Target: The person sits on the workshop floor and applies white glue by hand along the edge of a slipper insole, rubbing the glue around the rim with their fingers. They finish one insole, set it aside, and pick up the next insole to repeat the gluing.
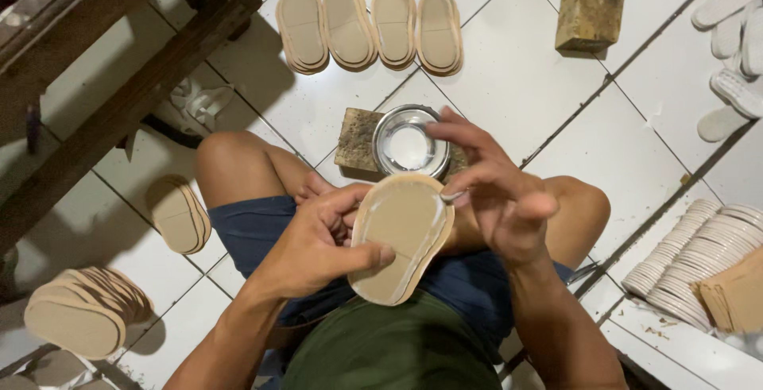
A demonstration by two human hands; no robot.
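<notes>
My left hand [318,239] grips a tan shoe insole [400,235] by its left edge, thumb across the lower part, holding it over my lap. My right hand [493,191] is at the insole's upper right edge, fingers pinched on a small glue-wet applicator touching the rim. The insole's border looks glossy. Just beyond it a round metal bowl [409,142] of white glue stands on a worn wooden block [355,142].
A row of tan insole stacks [369,28] lies on the white tiled floor ahead. More stacks lie at left [179,215] and lower left [79,314]. Another wooden block [590,5] is at the back right, white soles [735,32] at the far right, a fanned pile of white insoles [703,259] lower right, a wooden bench [103,64] at left.
</notes>
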